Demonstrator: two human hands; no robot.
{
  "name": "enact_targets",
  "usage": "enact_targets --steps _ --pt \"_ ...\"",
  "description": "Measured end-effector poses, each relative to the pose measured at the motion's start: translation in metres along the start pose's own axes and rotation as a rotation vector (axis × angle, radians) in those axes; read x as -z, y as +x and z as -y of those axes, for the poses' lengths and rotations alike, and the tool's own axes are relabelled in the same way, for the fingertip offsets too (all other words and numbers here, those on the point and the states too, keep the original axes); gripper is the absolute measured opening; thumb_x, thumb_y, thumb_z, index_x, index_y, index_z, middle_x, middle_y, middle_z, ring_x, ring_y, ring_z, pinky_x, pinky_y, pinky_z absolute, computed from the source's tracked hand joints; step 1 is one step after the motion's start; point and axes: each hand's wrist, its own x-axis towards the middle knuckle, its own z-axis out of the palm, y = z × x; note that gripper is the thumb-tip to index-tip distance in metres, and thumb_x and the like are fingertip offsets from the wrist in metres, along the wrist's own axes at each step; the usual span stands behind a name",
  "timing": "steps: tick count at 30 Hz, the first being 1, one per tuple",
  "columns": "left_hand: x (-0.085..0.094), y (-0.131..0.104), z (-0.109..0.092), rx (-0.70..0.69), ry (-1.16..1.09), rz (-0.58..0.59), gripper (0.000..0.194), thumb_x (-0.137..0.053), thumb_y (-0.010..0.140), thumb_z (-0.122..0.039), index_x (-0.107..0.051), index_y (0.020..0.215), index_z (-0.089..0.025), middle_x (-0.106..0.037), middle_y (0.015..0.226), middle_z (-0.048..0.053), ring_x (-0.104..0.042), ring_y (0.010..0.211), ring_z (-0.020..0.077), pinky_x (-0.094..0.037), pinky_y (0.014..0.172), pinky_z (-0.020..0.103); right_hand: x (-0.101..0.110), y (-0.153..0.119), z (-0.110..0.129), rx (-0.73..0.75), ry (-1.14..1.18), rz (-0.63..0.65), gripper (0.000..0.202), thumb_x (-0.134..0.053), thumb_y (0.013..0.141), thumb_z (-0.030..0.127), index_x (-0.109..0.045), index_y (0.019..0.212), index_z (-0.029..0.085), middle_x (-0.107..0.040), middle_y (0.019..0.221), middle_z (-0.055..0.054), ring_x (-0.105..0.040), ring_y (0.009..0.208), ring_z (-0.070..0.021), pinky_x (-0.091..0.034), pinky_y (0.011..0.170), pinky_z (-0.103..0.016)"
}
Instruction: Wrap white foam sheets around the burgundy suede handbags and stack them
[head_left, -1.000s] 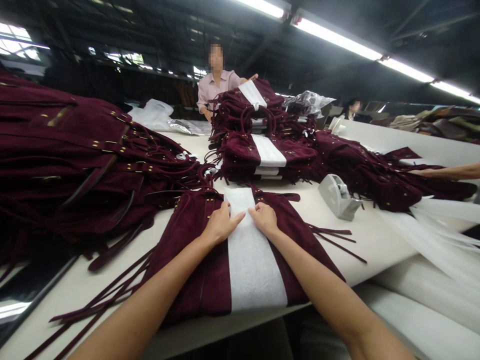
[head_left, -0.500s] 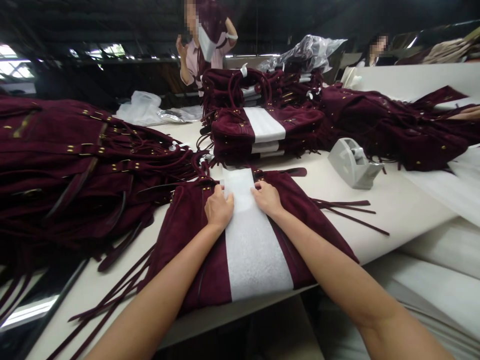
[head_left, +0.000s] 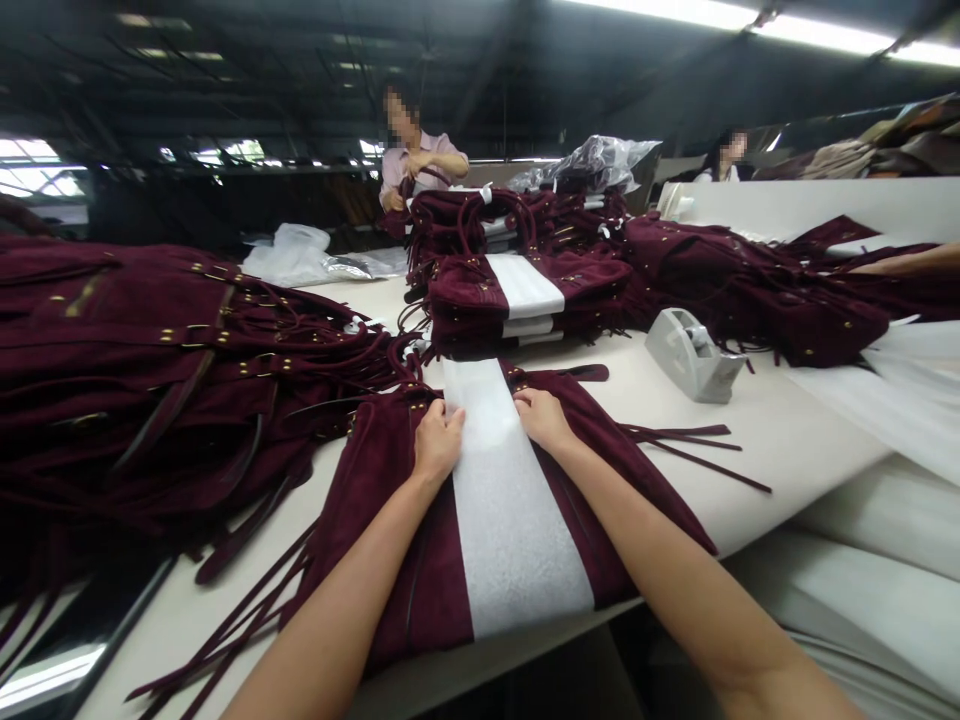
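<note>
A maroon suede handbag [head_left: 397, 560] lies flat before me, its thin fringe straps spreading out to both sides. Down its middle runs a white paper band [head_left: 517, 550], which reaches the bag's front edge. My left hand [head_left: 438, 440] is closed at the band's left edge, near the far end, with the thumb against the paper. On the opposite edge, my right hand [head_left: 544, 418] has its fingers curled and pinches the paper's side. The fingertips under the band are partly hidden.
A grey tape dispenser [head_left: 690, 360] stands right of the bag. Behind are stacked banded handbags [head_left: 457, 290]; more unbanded maroon bags [head_left: 142, 390] pile up at left. Clear plastic [head_left: 292, 255] lies at the back. A co-worker [head_left: 420, 165] stands beyond the stack, another sits far right.
My view has tilted up slightly. Both hands stay at the band's edges, with little movement. The co-worker behind the stack has lowered a maroon bag that was held up before.
</note>
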Motion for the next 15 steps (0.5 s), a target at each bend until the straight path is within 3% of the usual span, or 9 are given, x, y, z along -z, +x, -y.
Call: enact_targets --steps 3,6,8,11,15 --pt "0.000 0.001 -0.001 0.012 -0.030 0.007 0.011 -0.053 0.087 -0.030 -0.057 0.085 -0.020 -0.067 0.079 0.003 -0.063 0.076 0.0190 -0.042 0.067 0.026 -0.003 0.011 0.002 -0.073 0.072 0.045 0.020 -0.062 0.083 0.019 -0.068 0.064 0.017 -0.066 0.064 -0.004 -0.063 0.073 -0.0188 -0.044 0.067 -0.025" --pt "0.003 0.000 -0.003 0.024 -0.065 0.009 0.010 -0.054 0.086 -0.029 -0.056 0.084 -0.020 -0.067 0.081 0.004 -0.063 0.078 0.0197 -0.042 0.067 0.027 -0.011 0.022 0.007 -0.172 0.193 0.149 0.037 -0.066 0.082 0.023 -0.055 0.047 0.016 -0.046 0.038 0.001 -0.045 0.042 -0.0125 -0.035 0.047 -0.023" --pt "0.004 -0.001 -0.003 0.036 -0.095 0.014 0.010 -0.054 0.086 -0.029 -0.057 0.084 -0.020 -0.067 0.082 0.004 -0.063 0.078 0.0197 -0.042 0.067 0.026 -0.016 0.030 0.014 -0.207 0.304 0.213 0.037 -0.070 0.078 0.018 -0.052 0.046 0.016 -0.043 0.036 0.003 -0.038 0.037 -0.0099 -0.031 0.042 -0.022" --pt "0.004 -0.003 -0.003 0.051 -0.153 0.046 0.012 -0.054 0.084 -0.031 -0.057 0.085 -0.019 -0.067 0.080 0.004 -0.062 0.073 0.0181 -0.042 0.062 0.025 -0.019 0.043 0.025 -0.212 0.516 0.247 0.031 -0.066 0.084 0.019 -0.054 0.056 0.016 -0.053 0.046 0.002 -0.044 0.042 -0.0099 -0.036 0.044 -0.020" --pt "0.003 -0.008 -0.007 0.035 -0.229 0.199 0.014 -0.059 0.076 -0.032 -0.058 0.076 -0.018 -0.063 0.067 0.000 -0.056 0.060 0.0133 -0.036 0.053 0.021 -0.016 0.068 0.036 -0.216 0.772 0.287 0.033 -0.056 0.093 0.026 -0.049 0.063 0.017 -0.054 0.051 0.001 -0.049 0.047 -0.0111 -0.043 0.046 -0.021"
